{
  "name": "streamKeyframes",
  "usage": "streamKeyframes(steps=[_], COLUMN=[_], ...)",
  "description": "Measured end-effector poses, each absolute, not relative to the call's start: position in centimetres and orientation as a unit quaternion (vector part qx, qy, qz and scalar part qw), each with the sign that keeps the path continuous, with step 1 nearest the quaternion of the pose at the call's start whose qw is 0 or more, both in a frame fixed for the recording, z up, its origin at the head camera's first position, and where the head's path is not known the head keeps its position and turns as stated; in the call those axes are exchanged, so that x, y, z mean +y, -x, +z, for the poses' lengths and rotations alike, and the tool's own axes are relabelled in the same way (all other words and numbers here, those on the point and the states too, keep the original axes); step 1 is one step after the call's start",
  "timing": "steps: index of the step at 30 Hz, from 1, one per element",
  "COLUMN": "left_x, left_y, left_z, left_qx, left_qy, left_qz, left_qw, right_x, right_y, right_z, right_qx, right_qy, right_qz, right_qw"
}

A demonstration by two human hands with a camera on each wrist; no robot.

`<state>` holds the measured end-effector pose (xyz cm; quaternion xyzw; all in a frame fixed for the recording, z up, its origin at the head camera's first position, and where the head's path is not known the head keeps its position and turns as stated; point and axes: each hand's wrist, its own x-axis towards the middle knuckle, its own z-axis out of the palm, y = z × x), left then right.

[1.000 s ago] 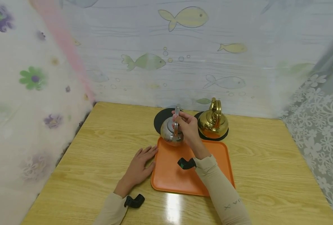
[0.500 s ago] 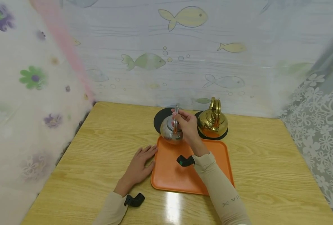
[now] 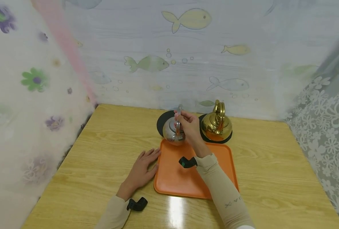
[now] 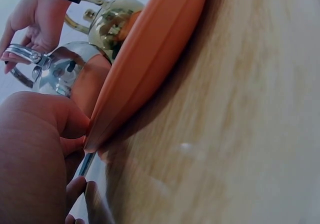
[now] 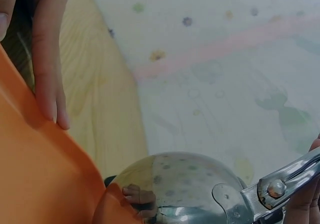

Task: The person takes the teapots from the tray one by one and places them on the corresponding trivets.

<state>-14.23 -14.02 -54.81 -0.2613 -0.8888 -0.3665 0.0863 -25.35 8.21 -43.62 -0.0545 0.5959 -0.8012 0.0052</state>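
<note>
My right hand [image 3: 191, 128] grips the upright handle of a silver kettle [image 3: 170, 133], at the back left of an orange tray [image 3: 175, 178]. The kettle overlaps the tray's back rim and the front of a round black mat [image 3: 161, 124]; whether it touches either is unclear. In the right wrist view the silver kettle [image 5: 185, 194] shows its shiny body and the handle's hinge, with the fingers partly cut off. My left hand [image 3: 142, 168] lies on the table with fingers extended, their tips touching the tray's left edge. The left wrist view shows that contact too.
A gold kettle [image 3: 211, 127] stands on a second dark mat [image 3: 226, 139] at the back, right of my right hand. The wooden table [image 3: 100, 136] meets a fish-patterned curtain [image 3: 146, 92] behind. Flowered cloth [image 3: 35, 127] hangs on the left.
The silver kettle, held by my right hand, has shifted slightly back and left, away from the tray's middle. My left hand and the gold kettle have stayed put.
</note>
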Motion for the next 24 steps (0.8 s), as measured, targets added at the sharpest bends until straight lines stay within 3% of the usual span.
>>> streamKeyframes(steps=[24], left_x=[-13.98], left_y=[13.95], left_z=[-54.49], left_qx=[-0.889], left_qy=[0.255], left_qz=[-0.372], left_qw=[0.08], right_x=[8.23], right_y=[26.07], right_z=[-43.38], right_qx=[0.587], right_qy=[0.036], right_qz=[-0.809], right_qw=[-0.001])
